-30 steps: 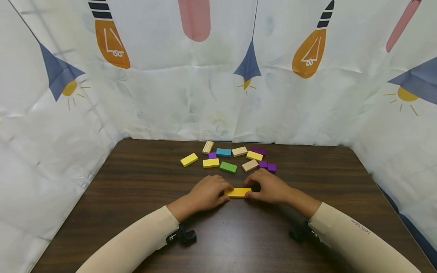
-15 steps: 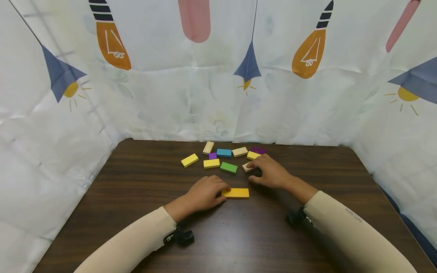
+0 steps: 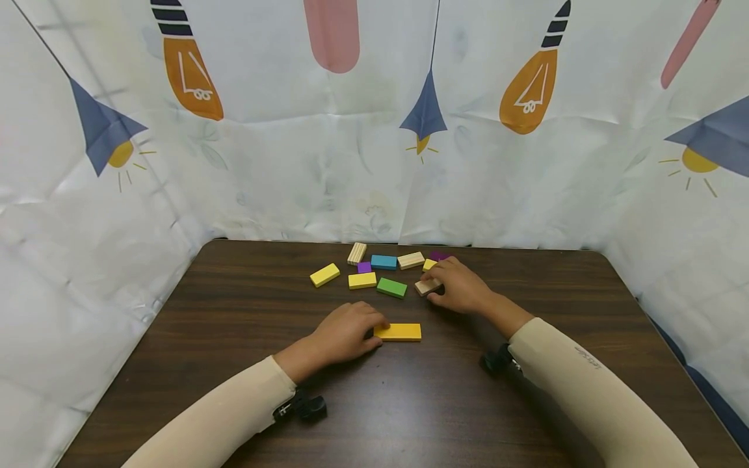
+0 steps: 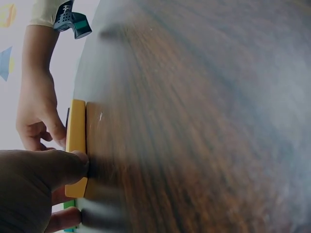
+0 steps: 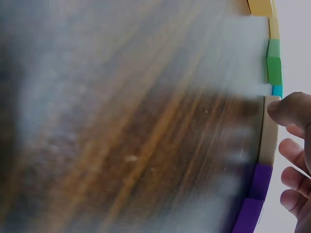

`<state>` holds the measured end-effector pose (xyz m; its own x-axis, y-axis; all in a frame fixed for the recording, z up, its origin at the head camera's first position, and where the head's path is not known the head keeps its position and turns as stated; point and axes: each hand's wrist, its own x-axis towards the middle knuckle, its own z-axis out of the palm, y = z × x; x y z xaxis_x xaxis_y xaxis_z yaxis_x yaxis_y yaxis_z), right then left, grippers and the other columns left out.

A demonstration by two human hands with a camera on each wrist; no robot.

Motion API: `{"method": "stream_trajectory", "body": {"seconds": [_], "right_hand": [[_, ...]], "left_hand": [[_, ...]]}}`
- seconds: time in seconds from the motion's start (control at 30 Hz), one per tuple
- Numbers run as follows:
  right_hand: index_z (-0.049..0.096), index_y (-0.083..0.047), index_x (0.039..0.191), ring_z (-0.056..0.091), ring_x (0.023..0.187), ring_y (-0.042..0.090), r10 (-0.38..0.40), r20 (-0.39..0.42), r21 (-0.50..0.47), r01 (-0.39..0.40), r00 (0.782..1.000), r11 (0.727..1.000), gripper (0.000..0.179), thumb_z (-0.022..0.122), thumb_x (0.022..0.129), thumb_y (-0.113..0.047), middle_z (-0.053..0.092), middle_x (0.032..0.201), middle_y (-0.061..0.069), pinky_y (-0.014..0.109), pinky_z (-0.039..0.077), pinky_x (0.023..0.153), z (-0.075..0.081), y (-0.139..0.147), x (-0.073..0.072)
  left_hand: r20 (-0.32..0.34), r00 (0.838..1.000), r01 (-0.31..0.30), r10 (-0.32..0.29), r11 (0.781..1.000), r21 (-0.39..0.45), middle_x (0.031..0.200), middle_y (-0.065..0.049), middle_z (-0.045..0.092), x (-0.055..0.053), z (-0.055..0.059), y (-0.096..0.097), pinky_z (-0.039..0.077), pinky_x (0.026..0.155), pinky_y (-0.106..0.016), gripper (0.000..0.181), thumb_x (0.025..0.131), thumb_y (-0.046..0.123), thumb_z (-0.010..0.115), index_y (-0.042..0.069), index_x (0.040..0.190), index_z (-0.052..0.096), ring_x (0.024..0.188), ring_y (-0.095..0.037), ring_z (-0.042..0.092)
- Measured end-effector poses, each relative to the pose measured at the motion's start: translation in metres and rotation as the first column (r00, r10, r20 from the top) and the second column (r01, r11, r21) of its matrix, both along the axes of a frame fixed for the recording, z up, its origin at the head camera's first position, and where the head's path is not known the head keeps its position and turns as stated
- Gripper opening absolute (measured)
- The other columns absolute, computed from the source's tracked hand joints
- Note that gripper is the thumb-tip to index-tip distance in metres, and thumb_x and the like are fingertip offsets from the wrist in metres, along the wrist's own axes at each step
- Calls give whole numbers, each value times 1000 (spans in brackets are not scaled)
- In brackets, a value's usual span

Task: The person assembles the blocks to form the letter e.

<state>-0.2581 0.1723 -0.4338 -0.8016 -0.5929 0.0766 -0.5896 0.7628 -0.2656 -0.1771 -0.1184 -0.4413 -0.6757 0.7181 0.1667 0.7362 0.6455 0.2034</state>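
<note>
Orange-yellow block; tan block; green block; streaked brown table; white lamp-printed sheet

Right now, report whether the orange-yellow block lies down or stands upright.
The orange-yellow block lies down: its length runs along the table.

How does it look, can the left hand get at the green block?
Probably yes: only bare tabletop shows between the left hand and the green block, though that hand grips the orange block.
</note>
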Motion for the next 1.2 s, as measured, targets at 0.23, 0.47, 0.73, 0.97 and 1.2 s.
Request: {"method": "stream_trajectory", "body": {"seconds": [0.23,0.47,0.73,0.97,1.2], "right_hand": [[71,-13,126,51,122,30,11,-17,17,-11,1000,1000,34,75,93,-22,65,128,8,48,46,102,-1,0,-6],[72,-13,126,51,123,31,0,-9,23,0,1000,1000,33,74,94,-19,65,127,9,48,44,103,0,-3,-10],[72,-12,126,51,120,30,15,20,45,-15,1000,999,34,74,93,-17,67,124,7,47,45,101,2,-6,-13],[74,-12,121,51,113,27,33,12,16,-33,999,999,32,77,90,-19,69,113,1,42,47,91,4,-5,-15],[74,-14,118,52,101,23,77,15,-7,-77,997,997,32,77,87,-20,69,110,0,38,48,82,8,-2,-6]], "left_hand": [[28,1000,-9,9,1000,-4,109,4,72,0,2,-2,53,90,-41,24,91,27,80,17,113,76,105,-17,63],[50,999,-17,17,1000,-4,110,4,72,-1,1,-3,54,89,-38,25,91,25,80,18,114,75,105,-17,64],[54,998,-15,15,1000,-2,110,4,72,-2,0,-3,54,89,-38,25,91,25,80,17,114,75,104,-16,64],[53,998,-18,18,1000,-3,110,5,72,-3,0,-3,55,89,-37,25,91,26,80,18,114,76,105,-16,64],[55,998,-20,20,1000,5,109,4,72,-2,1,-4,54,89,-37,24,91,26,80,17,113,76,105,-16,63]]}}
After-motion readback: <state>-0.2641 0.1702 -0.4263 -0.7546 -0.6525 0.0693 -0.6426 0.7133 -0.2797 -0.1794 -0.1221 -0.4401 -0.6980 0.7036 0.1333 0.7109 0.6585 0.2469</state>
